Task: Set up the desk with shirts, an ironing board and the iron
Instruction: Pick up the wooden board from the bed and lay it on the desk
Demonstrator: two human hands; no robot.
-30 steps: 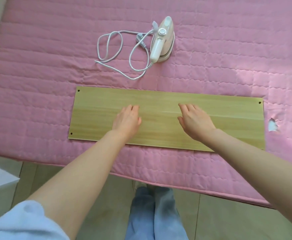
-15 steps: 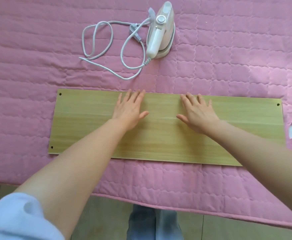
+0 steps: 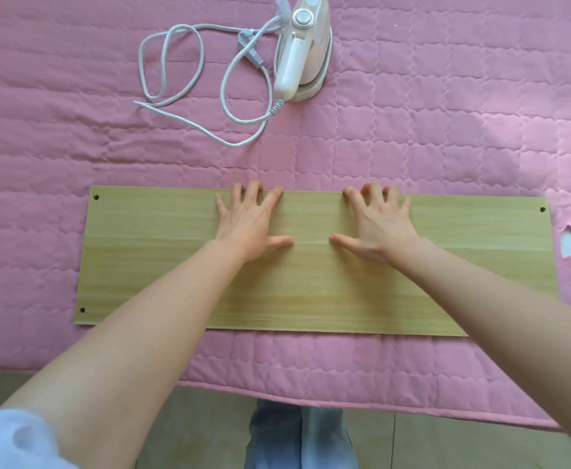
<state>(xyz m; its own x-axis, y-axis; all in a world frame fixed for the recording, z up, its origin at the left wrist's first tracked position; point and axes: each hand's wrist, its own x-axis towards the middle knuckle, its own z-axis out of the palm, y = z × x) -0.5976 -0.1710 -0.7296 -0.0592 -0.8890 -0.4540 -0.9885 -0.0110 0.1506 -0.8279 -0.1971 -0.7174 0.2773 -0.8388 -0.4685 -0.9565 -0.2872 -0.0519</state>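
No text, label, brand, number or sign can be read anywhere in the view. The dial (image 3: 300, 19) on the iron (image 3: 299, 52) may carry markings, but they are too small and blurred to make out.

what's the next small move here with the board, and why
Probably lift both hands off and fetch a shirt. The left hand and right hand lie flat, fingers spread, on the wooden board, which lies flat on the pink quilt. The iron stands behind it, its cord loose and unplugged. No shirt is in view.
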